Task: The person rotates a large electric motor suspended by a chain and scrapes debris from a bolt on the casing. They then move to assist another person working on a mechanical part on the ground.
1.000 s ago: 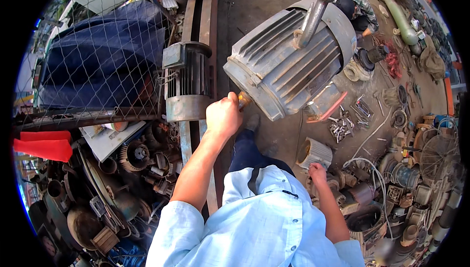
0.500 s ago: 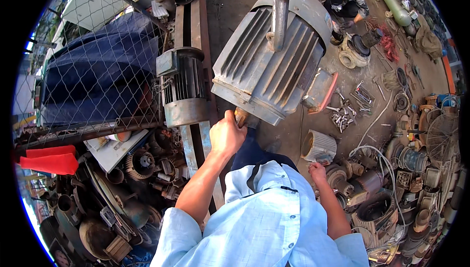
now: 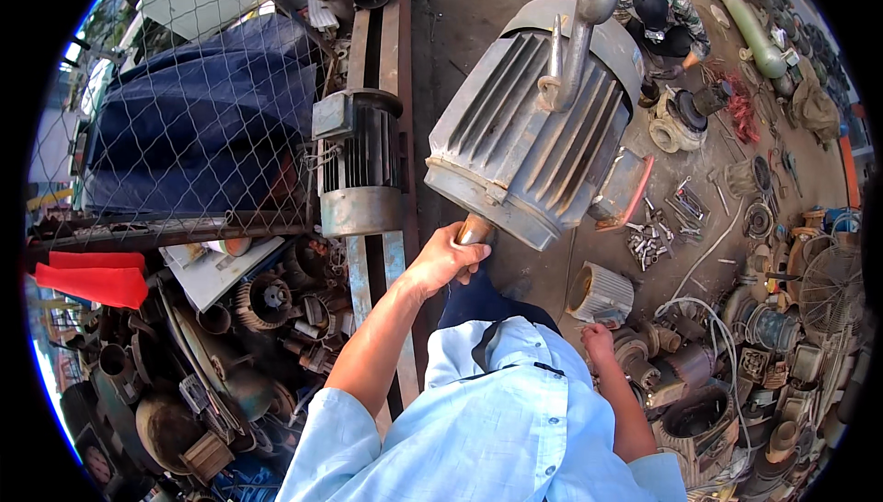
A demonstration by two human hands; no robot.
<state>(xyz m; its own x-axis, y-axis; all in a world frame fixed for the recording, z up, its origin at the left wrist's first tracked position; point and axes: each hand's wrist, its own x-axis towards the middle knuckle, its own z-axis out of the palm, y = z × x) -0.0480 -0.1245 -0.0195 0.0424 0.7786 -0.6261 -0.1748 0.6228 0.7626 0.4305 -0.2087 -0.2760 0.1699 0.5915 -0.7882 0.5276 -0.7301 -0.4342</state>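
A large grey electric motor (image 3: 529,138) hangs tilted from a heavy chain hook (image 3: 598,0). My left hand (image 3: 446,258) is closed round the metal shaft (image 3: 474,230) at its lower end. My right hand (image 3: 597,342) hangs low at my right side with curled fingers; whether anything is inside them is hidden. Near that hand lies a finned motor housing (image 3: 607,292). A smaller grey motor (image 3: 359,207) rests on a long steel beam (image 3: 391,51) to the left of the hanging one.
A crouching person (image 3: 671,23) works at top right. A fence (image 3: 202,106), dark blue cover and red cloth (image 3: 87,276) are left. Heaped motor parts (image 3: 262,304) flank me. Loose tools (image 3: 653,244), a white cable (image 3: 708,309) and a green cylinder (image 3: 745,23) lie right.
The hanging motor's shaft end has swung lower, and my left hand has moved down with it, its grip turning. The crouching person shows more from behind the motor than in the oldest frame.
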